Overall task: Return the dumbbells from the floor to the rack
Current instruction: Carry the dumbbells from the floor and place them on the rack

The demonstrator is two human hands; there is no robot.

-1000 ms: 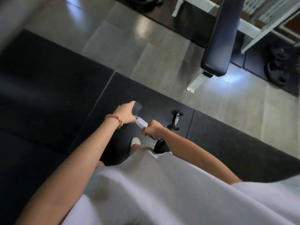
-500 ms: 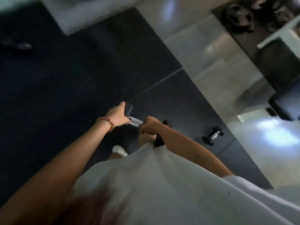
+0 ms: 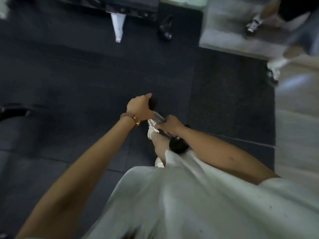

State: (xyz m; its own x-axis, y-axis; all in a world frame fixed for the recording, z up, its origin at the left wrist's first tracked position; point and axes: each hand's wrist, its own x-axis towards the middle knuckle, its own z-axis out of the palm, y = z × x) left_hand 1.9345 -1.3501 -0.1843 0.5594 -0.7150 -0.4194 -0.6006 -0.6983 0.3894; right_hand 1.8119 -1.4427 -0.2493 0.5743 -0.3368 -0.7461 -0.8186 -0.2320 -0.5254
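Both hands are still wrapped round the dumbbell (image 3: 159,117), carried low between them. The left hand (image 3: 139,107) curls at its far end and the right hand (image 3: 170,124) is closed on the bar. The view has swung: the small dumbbell that lay right of the hands is gone from sight. The carry looks under way, with no rack visible yet.

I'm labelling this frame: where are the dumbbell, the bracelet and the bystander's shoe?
dumbbell (image 3: 159,117), head view, bare silver middle of its handle.
bracelet (image 3: 129,118), head view, beads across the wrist.
bystander's shoe (image 3: 273,69), head view, white upper of the nearer shoe.
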